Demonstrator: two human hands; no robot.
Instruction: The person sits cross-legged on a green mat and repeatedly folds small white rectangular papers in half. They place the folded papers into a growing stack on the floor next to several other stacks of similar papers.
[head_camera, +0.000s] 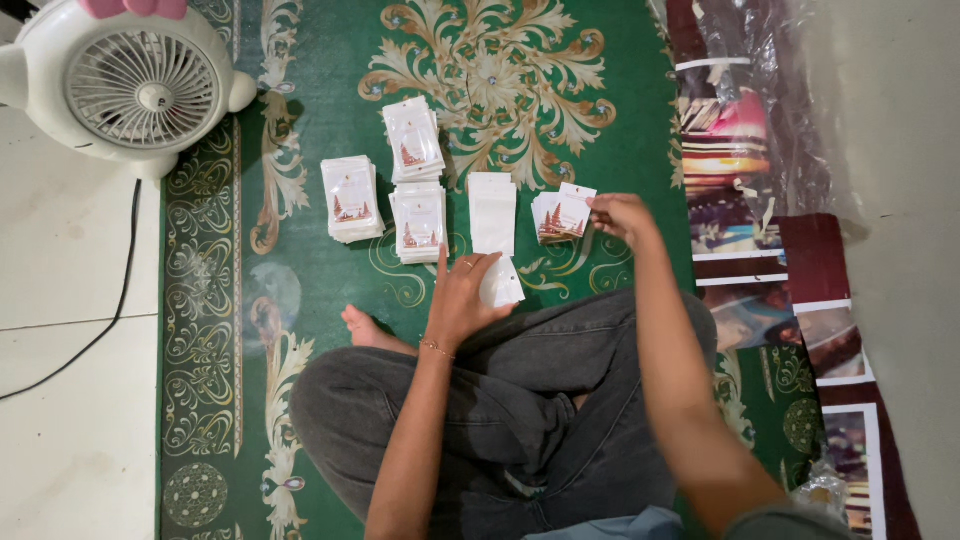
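Sitting cross-legged on a green patterned carpet (320, 60). The left hand (462, 295) is curled around a small white pouch (500, 283), held just above the knee. The right hand (620, 215) reaches out and pinches the top card off a small card stack (562, 215) (white with little reddish trees printed on it). Between the two hands lies a pile of plain white pouches (492, 212), and further left sit three stacks of packed pouches (418, 218). A white fan (125, 80) stands at the carpet's corner.
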